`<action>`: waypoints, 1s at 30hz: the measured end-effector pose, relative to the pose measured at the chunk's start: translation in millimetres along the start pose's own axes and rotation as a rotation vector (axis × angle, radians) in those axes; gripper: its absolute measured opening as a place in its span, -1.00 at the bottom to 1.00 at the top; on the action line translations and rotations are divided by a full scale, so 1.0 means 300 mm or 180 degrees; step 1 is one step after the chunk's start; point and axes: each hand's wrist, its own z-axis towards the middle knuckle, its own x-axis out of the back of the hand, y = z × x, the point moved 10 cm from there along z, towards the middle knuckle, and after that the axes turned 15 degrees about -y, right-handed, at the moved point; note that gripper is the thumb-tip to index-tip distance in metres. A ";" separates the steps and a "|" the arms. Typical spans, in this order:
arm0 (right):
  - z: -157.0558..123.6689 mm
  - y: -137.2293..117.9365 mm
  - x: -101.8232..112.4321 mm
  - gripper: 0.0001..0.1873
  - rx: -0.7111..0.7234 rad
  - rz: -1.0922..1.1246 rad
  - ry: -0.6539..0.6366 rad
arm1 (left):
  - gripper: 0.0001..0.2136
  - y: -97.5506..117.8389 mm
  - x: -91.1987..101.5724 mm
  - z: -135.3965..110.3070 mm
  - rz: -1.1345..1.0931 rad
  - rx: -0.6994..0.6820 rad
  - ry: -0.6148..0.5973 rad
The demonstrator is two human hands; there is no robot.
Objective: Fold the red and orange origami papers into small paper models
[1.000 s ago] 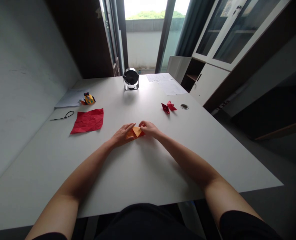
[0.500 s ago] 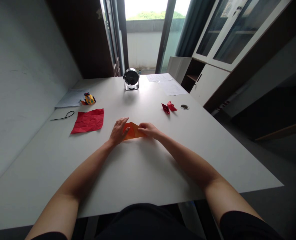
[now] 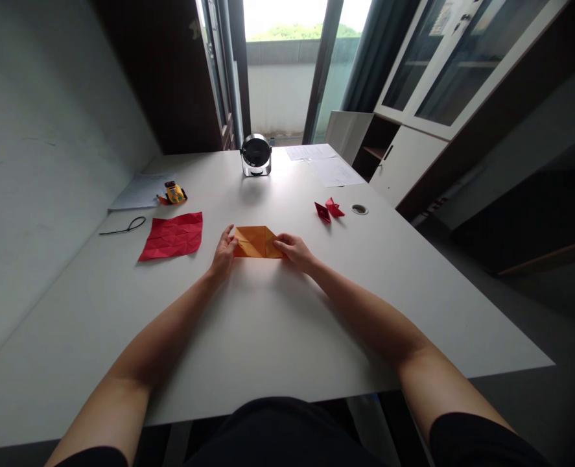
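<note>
A folded sheet of orange paper (image 3: 254, 242) is held just over the white table, stretched between my two hands. My left hand (image 3: 225, 251) pinches its left end, thumb on the near face. At the other end my right hand (image 3: 292, 249) grips the right edge, where a corner is folded in at a slant. Crease lines run across the paper's face. Left of my left hand lies a creased red paper sheet (image 3: 173, 237), spread out flat. Two small folded red paper pieces (image 3: 323, 212) stand beyond my right hand.
The white table (image 3: 268, 337) carries a black round device on a metal stand (image 3: 256, 154) at the back. A yellow toy (image 3: 174, 192) and a black cable tie (image 3: 130, 225) lie on the left. Printed papers (image 3: 336, 172) and a round cable hole (image 3: 360, 209) are at the right.
The orange paper's left part has opened out from a peaked shape into a wider strip. My left hand has shifted from lying over it to pinching its left end.
</note>
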 end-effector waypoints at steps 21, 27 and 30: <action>-0.020 -0.012 -0.010 -0.61 0.0128 -0.0061 0.0100 | -0.39 -0.013 -0.073 -0.008 -0.0856 0.0278 -0.0412; -0.026 -0.032 -0.020 -0.64 0.0282 -0.0085 0.0073 | -0.39 0.014 -0.106 -0.015 -0.0731 0.0206 -0.0623; -0.026 -0.028 -0.025 -0.63 0.0270 -0.0272 0.0066 | -0.47 0.029 -0.124 -0.022 -0.0703 0.0181 -0.0819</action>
